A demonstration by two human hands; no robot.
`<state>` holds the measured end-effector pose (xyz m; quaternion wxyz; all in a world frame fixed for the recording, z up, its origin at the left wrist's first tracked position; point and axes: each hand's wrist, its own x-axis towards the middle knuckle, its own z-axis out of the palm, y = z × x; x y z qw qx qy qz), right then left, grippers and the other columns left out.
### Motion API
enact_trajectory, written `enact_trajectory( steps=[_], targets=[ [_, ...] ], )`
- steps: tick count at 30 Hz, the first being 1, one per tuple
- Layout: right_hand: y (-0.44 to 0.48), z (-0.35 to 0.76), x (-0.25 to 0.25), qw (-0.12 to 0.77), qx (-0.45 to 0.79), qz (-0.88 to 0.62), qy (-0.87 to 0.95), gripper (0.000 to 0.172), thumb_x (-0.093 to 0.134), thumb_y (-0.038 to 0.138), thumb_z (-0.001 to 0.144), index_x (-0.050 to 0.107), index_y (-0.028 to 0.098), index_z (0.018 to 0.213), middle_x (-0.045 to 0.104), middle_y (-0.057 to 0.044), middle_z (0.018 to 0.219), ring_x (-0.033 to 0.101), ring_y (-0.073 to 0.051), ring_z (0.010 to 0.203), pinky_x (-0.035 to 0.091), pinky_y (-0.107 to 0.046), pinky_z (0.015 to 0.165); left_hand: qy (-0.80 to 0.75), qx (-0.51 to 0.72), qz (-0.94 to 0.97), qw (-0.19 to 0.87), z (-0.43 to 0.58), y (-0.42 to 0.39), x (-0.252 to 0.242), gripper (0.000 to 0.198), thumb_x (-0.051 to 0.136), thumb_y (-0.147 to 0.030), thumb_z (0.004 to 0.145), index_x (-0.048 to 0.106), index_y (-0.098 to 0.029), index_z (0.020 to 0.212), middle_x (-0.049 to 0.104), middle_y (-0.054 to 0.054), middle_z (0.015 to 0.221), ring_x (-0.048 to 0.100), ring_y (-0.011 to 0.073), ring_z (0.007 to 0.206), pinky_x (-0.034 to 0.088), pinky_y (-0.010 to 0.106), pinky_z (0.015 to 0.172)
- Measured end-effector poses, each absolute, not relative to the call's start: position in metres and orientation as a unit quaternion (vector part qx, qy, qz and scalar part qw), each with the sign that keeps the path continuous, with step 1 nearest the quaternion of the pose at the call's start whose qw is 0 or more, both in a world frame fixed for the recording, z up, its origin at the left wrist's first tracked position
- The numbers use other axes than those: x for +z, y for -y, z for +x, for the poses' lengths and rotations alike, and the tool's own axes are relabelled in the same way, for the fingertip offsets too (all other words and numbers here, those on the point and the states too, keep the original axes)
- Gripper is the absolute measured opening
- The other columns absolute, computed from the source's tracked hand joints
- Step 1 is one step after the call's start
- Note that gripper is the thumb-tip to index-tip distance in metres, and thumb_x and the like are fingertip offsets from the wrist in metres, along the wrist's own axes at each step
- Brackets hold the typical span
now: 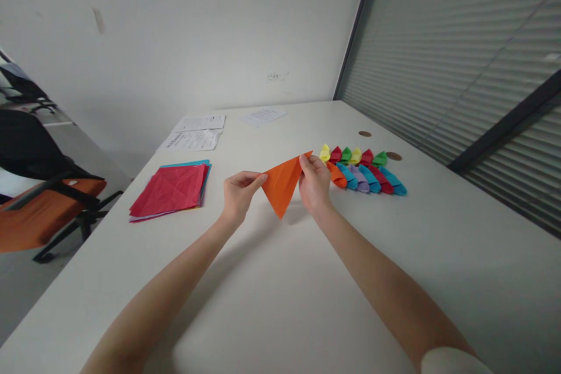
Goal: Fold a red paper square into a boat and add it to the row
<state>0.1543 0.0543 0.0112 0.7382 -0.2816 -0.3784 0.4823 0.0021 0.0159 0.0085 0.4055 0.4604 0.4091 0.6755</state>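
Note:
Between my two hands an orange sheet of paper [283, 186], folded into a triangle, is held up above the table with one point hanging down. My left hand [239, 191] pinches its left corner between thumb and fingers. On the other side my right hand [314, 181] grips the upper right part, thumb in front and the fingers partly hidden behind. Just right of that hand lie two rows of small folded paper pieces [363, 178] in yellow, red, green, orange, blue and purple.
A stack of coloured paper sheets [170, 190], red on top, lies on the white table [280, 304] at the left. Printed papers [195, 131] rest near the back wall. An orange and black chair [52, 193] stands left of the table; blinds [460, 58] line the right side.

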Motion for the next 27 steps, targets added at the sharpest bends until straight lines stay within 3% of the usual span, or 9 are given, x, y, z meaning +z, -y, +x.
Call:
enact_trajectory(
  steps=[5,8,11,17,20,27],
  targets=[
    [-0.0548,0.1568,0.0133,0.728,0.471,-0.278,0.413,0.034,0.075,0.049,0.070,0.055,0.022,0.072,0.060,0.001,0.074,0.058,-0.014,0.073,0.049,-0.030,0.074,-0.394,0.686,0.500,0.353,0.0002,-0.0158,0.0077,0.013,0.082,-0.026,0.063,0.073,-0.017,0.065,0.070,0.003,0.067,0.062,0.0118,0.064,0.047,0.024,0.061],
    [-0.0515,0.1568,0.0143,0.724,0.442,-0.288,0.444,0.034,0.074,0.049,0.072,0.057,0.025,0.089,0.060,0.001,0.088,0.060,-0.014,0.081,0.050,-0.030,0.077,-0.408,0.691,0.492,0.338,-0.0007,-0.0160,0.0079,0.014,0.081,-0.028,0.065,0.072,-0.017,0.068,0.069,0.002,0.066,0.060,0.0111,0.061,0.047,0.023,0.059],
    [-0.0478,0.1556,0.0134,0.707,0.396,-0.320,0.491,0.047,0.077,0.048,0.069,0.055,0.030,0.106,0.059,-0.001,0.105,0.060,-0.016,0.093,0.050,-0.030,0.078,-0.426,0.696,0.487,0.311,-0.0019,-0.0164,0.0089,0.019,0.081,-0.031,0.066,0.071,-0.016,0.071,0.067,0.001,0.064,0.056,0.0097,0.054,0.045,0.022,0.052],
    [-0.0493,0.1559,0.0093,0.653,0.436,-0.355,0.507,0.045,0.081,0.046,0.063,0.058,0.026,0.096,0.059,-0.004,0.112,0.060,-0.018,0.095,0.052,-0.033,0.081,-0.405,0.700,0.516,0.282,-0.0037,-0.0169,0.0109,0.026,0.081,-0.032,0.068,0.067,-0.017,0.084,0.061,-0.003,0.066,0.057,0.0077,0.052,0.046,0.020,0.049],
    [-0.0519,0.1576,0.0082,0.664,0.431,-0.374,0.483,0.049,0.082,0.045,0.061,0.058,0.026,0.099,0.059,-0.004,0.110,0.060,-0.018,0.093,0.052,-0.034,0.082,-0.386,0.705,0.526,0.277,-0.0031,-0.0175,0.0103,0.027,0.081,-0.032,0.068,0.063,-0.017,0.082,0.060,-0.003,0.067,0.058,0.0077,0.052,0.048,0.020,0.050],
    [-0.0467,0.1559,0.0099,0.590,0.503,-0.393,0.494,0.046,0.083,0.045,0.060,0.063,0.023,0.095,0.065,-0.006,0.108,0.063,-0.022,0.095,0.052,-0.040,0.086,-0.385,0.700,0.535,0.275,-0.0043,-0.0180,0.0091,0.025,0.079,-0.032,0.070,0.062,-0.016,0.079,0.061,-0.002,0.067,0.060,0.0097,0.050,0.049,0.021,0.048]
  ],
)
